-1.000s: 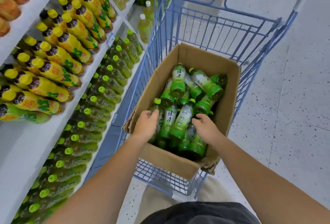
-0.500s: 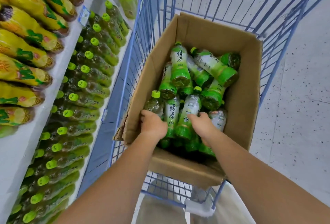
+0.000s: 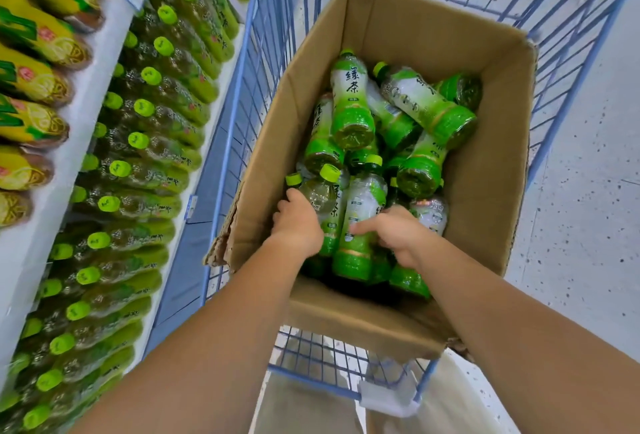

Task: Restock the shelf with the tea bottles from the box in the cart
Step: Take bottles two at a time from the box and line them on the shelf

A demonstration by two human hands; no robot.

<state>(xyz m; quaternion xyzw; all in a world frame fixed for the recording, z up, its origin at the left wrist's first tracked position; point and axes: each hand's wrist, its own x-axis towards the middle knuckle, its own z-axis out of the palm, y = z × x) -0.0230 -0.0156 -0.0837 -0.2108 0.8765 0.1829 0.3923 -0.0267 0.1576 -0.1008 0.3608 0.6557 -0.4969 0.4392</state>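
Tea bottles (image 3: 353,104) fill the box (image 3: 485,191) in the cart (image 3: 239,87); left hand (image 3: 298,226) grips one, right hand (image 3: 398,234) another

The brown cardboard box (image 3: 491,212) is open above, its far wall bare over jumbled green-labelled tea bottles (image 3: 351,101) covering its floor. The left side of the blue wire cart (image 3: 239,80) rises between box and white shelf (image 3: 86,115), packed tight with green-capped bottles (image 3: 156,143).
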